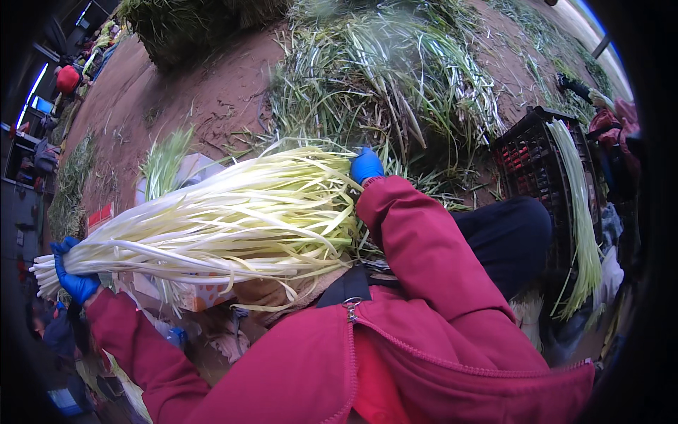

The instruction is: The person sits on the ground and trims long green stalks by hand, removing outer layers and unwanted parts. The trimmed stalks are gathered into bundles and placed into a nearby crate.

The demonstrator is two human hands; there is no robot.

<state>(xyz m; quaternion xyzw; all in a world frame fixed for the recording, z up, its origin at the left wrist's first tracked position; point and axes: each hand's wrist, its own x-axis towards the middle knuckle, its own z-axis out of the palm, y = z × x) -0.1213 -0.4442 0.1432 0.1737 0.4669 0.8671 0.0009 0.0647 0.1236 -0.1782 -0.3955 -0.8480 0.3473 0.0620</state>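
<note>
My left hand (78, 273), in a blue glove, is closed around the white stem end of a large bundle of pale yellow-white leafy stalks (222, 217), possibly blanched chives. The cut ends stick out past the fist at the far left. Across my lap the bundle fans out to the right. At its leaf tips is my right hand (366, 165), also blue-gloved, with its fingers bent in at the upper edge of the leaves; whether it pinches a leaf is hidden. A smaller bunch of green-tipped stalks (168, 161) lies behind the bundle, on a pale box or container.
A big heap of loose green leaves (381, 79) covers the dirt floor ahead. Dense grass-like bales (175, 32) stand at upper left. At the right, long stalks (580, 212) hang over a black plastic crate (535, 153). Other people are at both far sides.
</note>
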